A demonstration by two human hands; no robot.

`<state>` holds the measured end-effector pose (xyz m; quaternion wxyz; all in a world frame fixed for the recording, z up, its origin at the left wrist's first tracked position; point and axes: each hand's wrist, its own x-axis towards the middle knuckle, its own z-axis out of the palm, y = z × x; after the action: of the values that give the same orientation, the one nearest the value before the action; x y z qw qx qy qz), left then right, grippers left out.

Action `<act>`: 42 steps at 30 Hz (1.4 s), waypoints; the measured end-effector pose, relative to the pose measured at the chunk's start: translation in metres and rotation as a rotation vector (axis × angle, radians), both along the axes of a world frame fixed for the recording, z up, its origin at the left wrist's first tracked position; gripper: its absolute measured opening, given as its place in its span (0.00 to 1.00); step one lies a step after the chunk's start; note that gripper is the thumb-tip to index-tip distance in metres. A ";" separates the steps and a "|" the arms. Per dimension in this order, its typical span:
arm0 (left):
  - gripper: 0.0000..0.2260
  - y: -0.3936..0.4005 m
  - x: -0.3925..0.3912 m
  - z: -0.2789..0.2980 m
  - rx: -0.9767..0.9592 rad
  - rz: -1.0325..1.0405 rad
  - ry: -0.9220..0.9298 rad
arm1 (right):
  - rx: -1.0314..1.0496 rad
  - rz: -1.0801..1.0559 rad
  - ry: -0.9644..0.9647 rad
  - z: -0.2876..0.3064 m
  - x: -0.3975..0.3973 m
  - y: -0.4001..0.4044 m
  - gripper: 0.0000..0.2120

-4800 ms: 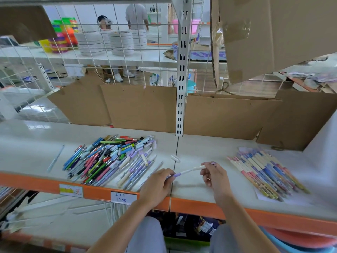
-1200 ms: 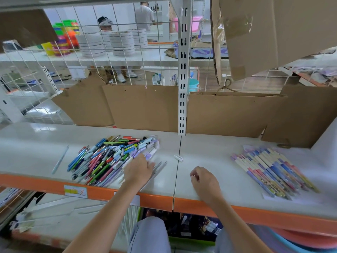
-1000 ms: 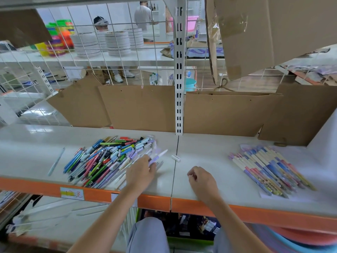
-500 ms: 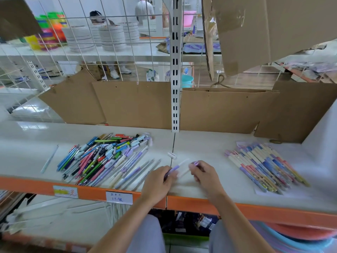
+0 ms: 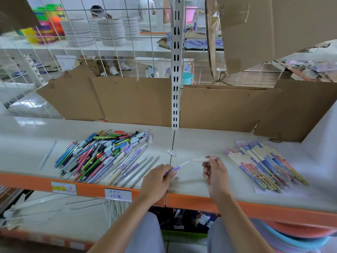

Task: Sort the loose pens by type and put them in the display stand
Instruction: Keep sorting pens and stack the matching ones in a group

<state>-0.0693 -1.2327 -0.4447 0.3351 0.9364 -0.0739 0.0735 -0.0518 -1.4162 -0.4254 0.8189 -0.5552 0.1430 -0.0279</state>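
Far left on the shelf [image 5: 21, 143], one pale pen [image 5: 47, 155] is lying alone, w/ the mixed pile [image 5: 104, 154] of loose pens sitting just right of it, fanning toward the orange front edge. Two tags are hanging on that edge: a yellow-marked label [image 5: 63, 188] and a white price tag [image 5: 118, 195] w/ handwriting, poss. "19", too blurred to be sure.

Centre, the left hand [image 5: 155, 181] is pinching a purple-grip pen [image 5: 179, 166] by its lower barrel, tip pointing right. The right hand [image 5: 215, 172] is holding a pale cap [image 5: 200, 160] in its fingertips, just short of the pen tip, not yet joined. A small white cap [image 5: 171, 153] is lying near the seam between shelf boards, apart from both hands.

Judging the step as capping: keeping the pen steady, lining the cap up straight on the tip, pushing till it seats, no forcing at an angle.

Right, the sorted batch [image 5: 264, 168] is lying in a neat slanted row on white paper, near the shelf's right end. No display stand is showing in view.
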 end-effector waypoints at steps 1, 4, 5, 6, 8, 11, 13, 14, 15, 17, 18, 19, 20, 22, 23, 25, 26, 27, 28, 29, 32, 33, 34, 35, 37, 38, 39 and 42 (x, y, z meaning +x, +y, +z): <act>0.10 0.000 -0.001 0.001 0.003 -0.006 0.001 | -0.003 0.004 -0.003 0.000 0.000 0.000 0.11; 0.10 -0.001 -0.002 0.003 0.012 -0.017 0.008 | -0.052 0.095 -0.013 0.002 -0.002 0.001 0.11; 0.09 -0.001 -0.003 0.003 0.015 -0.019 0.009 | -0.107 0.147 -0.020 0.002 -0.003 0.002 0.11; 0.09 -0.001 -0.004 0.003 0.018 -0.022 0.010 | -0.165 0.199 -0.028 0.003 -0.004 0.003 0.10; 0.09 -0.001 -0.004 0.005 0.020 -0.031 0.015 | -0.208 0.266 -0.035 0.005 -0.004 0.003 0.09; 0.11 -0.003 -0.004 0.007 -0.039 -0.070 0.057 | -0.116 0.298 -0.025 0.007 -0.003 -0.001 0.07; 0.11 -0.006 -0.002 0.011 -0.088 -0.086 0.079 | -0.096 0.299 -0.009 0.009 -0.003 0.000 0.07; 0.11 -0.007 -0.001 0.012 -0.088 -0.086 0.078 | -0.109 0.286 -0.007 0.010 -0.004 0.002 0.08; 0.11 -0.010 -0.001 0.014 -0.070 -0.077 0.077 | -0.129 0.264 -0.012 0.011 -0.005 0.006 0.08; 0.11 -0.016 -0.001 0.019 -0.020 -0.031 0.077 | -0.153 0.210 -0.036 0.011 -0.006 0.011 0.10; 0.11 -0.020 -0.002 0.023 -0.018 -0.003 0.088 | -0.150 0.193 -0.045 0.012 -0.007 0.012 0.11; 0.11 -0.023 -0.002 0.027 -0.039 0.008 0.112 | -0.144 0.187 -0.057 0.013 -0.007 0.011 0.11; 0.12 -0.025 0.000 0.031 -0.080 -0.005 0.149 | -0.141 0.188 -0.070 0.015 -0.006 0.010 0.12; 0.14 -0.026 0.004 0.038 -0.212 -0.055 0.244 | -0.141 0.193 -0.082 0.019 -0.005 0.004 0.12; 0.14 -0.026 0.006 0.040 -0.293 -0.078 0.297 | -0.136 0.198 -0.080 0.020 -0.006 0.002 0.12; 0.14 -0.032 0.008 0.042 -0.402 -0.119 0.360 | -0.102 0.239 -0.071 0.022 -0.009 0.002 0.11; 0.14 -0.038 0.009 0.043 -0.420 -0.131 0.363 | -0.091 0.276 -0.069 0.021 -0.012 0.003 0.11; 0.14 -0.045 0.010 0.044 -0.421 -0.133 0.354 | -0.093 0.304 -0.066 0.021 -0.015 0.005 0.11; 0.14 -0.051 0.011 0.044 -0.412 -0.132 0.340 | -0.119 0.314 -0.062 0.021 -0.017 0.005 0.12; 0.14 -0.057 0.012 0.044 -0.383 -0.133 0.312 | -0.170 0.314 -0.059 0.022 -0.017 0.003 0.12; 0.15 -0.061 0.013 0.035 -0.101 -0.196 0.146 | -0.519 0.273 -0.065 0.029 -0.007 -0.017 0.12; 0.13 -0.059 0.013 0.030 0.025 -0.227 0.087 | -0.722 0.253 -0.089 0.031 -0.003 -0.028 0.12; 0.11 -0.056 0.012 0.023 0.131 -0.249 0.044 | -0.941 0.235 -0.120 0.032 0.002 -0.041 0.13; 0.10 -0.053 0.011 0.018 0.204 -0.261 0.002 | -1.150 0.225 -0.142 0.033 0.005 -0.055 0.13; 0.11 -0.047 0.008 0.009 0.226 -0.265 -0.077 | -1.475 0.246 -0.088 0.036 0.009 -0.079 0.10; 0.11 -0.045 0.006 0.006 0.194 -0.255 -0.107 | -1.608 0.276 -0.030 0.036 0.009 -0.088 0.09; 0.10 -0.044 0.006 0.005 0.159 -0.241 -0.130 | -1.729 0.323 0.027 0.035 0.009 -0.096 0.08; 0.09 -0.044 0.007 0.001 0.131 -0.218 -0.143 | -1.787 0.374 0.141 0.024 0.006 -0.111 0.10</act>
<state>-0.0627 -1.2767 -0.4439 0.2729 0.9350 -0.2038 0.0984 -0.0454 -1.5271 -0.4014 0.0650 -0.9968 0.0259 0.0388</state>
